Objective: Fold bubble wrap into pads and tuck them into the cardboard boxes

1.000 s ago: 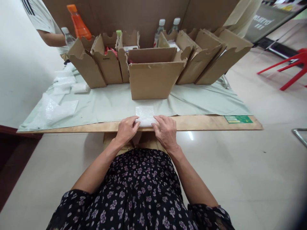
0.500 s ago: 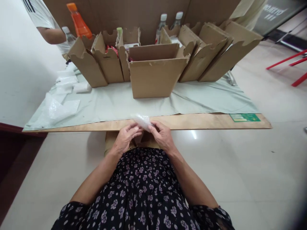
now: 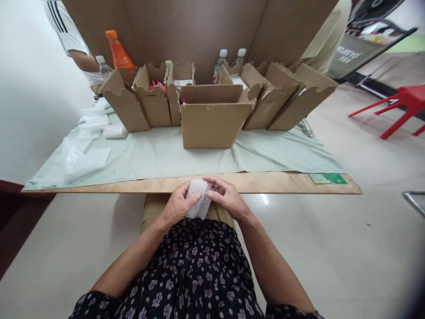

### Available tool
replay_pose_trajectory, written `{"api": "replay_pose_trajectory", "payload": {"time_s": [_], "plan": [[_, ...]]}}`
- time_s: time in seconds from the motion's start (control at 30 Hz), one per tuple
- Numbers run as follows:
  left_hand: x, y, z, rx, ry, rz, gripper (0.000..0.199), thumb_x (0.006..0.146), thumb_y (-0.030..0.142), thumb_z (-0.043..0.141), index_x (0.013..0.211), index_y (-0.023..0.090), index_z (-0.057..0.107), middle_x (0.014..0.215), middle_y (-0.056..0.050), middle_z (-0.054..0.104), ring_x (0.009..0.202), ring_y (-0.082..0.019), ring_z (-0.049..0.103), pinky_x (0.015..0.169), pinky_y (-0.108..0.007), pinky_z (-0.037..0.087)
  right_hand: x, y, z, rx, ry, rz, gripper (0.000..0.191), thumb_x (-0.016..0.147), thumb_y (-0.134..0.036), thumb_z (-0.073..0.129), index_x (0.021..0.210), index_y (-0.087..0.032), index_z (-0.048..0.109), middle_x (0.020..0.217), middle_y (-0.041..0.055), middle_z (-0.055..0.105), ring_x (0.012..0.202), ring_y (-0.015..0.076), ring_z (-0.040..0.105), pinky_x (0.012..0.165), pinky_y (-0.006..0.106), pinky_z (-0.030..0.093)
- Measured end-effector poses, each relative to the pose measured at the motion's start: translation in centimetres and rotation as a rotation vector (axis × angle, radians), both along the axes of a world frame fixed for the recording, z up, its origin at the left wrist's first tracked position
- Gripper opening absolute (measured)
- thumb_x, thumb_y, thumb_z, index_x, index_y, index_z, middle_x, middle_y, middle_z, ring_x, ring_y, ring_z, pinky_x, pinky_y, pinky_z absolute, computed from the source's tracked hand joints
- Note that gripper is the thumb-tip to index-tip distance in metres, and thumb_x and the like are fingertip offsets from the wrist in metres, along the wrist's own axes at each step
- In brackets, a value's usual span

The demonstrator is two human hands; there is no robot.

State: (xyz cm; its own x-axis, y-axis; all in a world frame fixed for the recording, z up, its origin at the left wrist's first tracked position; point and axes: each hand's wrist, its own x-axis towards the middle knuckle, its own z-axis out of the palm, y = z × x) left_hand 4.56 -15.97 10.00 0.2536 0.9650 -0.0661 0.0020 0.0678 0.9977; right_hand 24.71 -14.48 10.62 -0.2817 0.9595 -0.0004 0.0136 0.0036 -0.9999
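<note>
A small bundle of bubble wrap (image 3: 198, 200) is held upright over my lap, just at the near edge of the table. My left hand (image 3: 179, 204) is closed round its left side, thumb across the front. On the other side my right hand (image 3: 226, 195) touches the bundle's upper right edge, with its fingers curled and partly hidden. Whatever may be inside the wrap cannot be made out. Loose sheets of bubble wrap (image 3: 83, 159) lie on the left of the cloth, with a small white wrapped roll (image 3: 114, 131) behind them.
A cardboard box (image 3: 207, 126) stands mid-table, before a row of open cardboard holders (image 3: 156, 106). Bottles, one of them orange (image 3: 120, 55), stand behind. A person's arm (image 3: 84, 61) shows at far left. A red stool (image 3: 407, 104) is on the right.
The bubble wrap has turned from a slanted position to an upright one and come nearer my lap. My left hand has closed on it, and my right hand has moved to its upper edge.
</note>
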Motion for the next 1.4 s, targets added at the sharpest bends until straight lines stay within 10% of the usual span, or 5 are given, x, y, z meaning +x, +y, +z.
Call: {"api": "replay_pose_trajectory", "payload": {"time_s": [0.33,0.63,0.8,0.9,1.4], "plan": [[0.4,3.3,2.5,0.42,0.441,-0.167,0.034,0.089,0.034,0.068,0.12,0.021,0.067,0.108,-0.008,0.076,0.09,-0.023,0.069,0.081,-0.034,0.057,2.8,2.1,3.2,0.141,-0.377,0.074,0.016,0.087,-0.035,0.069,0.083,-0.02,0.072,0.078,0.0018,0.072,0.07,0.0174,0.063,0.062,0.027,0.047],[-0.5,17.8,10.6,1.073,0.85,0.267,0.05,0.089,0.023,0.067,0.137,0.014,0.06,0.144,-0.016,0.064,0.146,-0.035,0.049,0.121,-0.055,0.039,8.8,6.6,13.3,0.5,-0.503,-0.334,0.019,0.085,-0.043,0.077,0.089,-0.025,0.073,0.073,0.0,0.068,0.065,0.0173,0.061,0.059,0.03,0.048],[0.3,19.4,9.7,1.097,0.887,0.207,0.02,0.095,0.013,0.054,0.105,0.019,0.071,0.105,-0.01,0.077,0.119,-0.03,0.067,0.11,-0.05,0.046,9.5,11.5,17.6,0.744,-0.585,-0.664,0.016,0.081,-0.035,0.082,0.09,-0.024,0.075,0.087,0.0026,0.071,0.072,0.0159,0.059,0.069,0.032,0.049],[0.1,18.3,8.6,1.174,0.887,0.198,0.026,0.097,0.009,0.048,0.102,0.019,0.071,0.103,-0.009,0.077,0.107,-0.027,0.07,0.107,-0.05,0.047,8.8,15.5,19.2,0.846,-0.713,-0.587,0.011,0.082,-0.03,0.08,0.082,-0.021,0.074,0.083,0.0018,0.067,0.067,0.0125,0.053,0.062,0.028,0.044],[-0.1,17.8,7.7,1.171,0.817,0.17,0.034,0.087,0.0,0.049,0.107,0.02,0.068,0.103,-0.007,0.077,0.094,-0.023,0.071,0.106,-0.051,0.048,2.6,28.2,15.5,0.745,-1.505,0.044,0.012,0.088,-0.028,0.067,0.083,-0.021,0.075,0.076,0.0026,0.072,0.069,0.0181,0.061,0.061,0.028,0.031]]}}
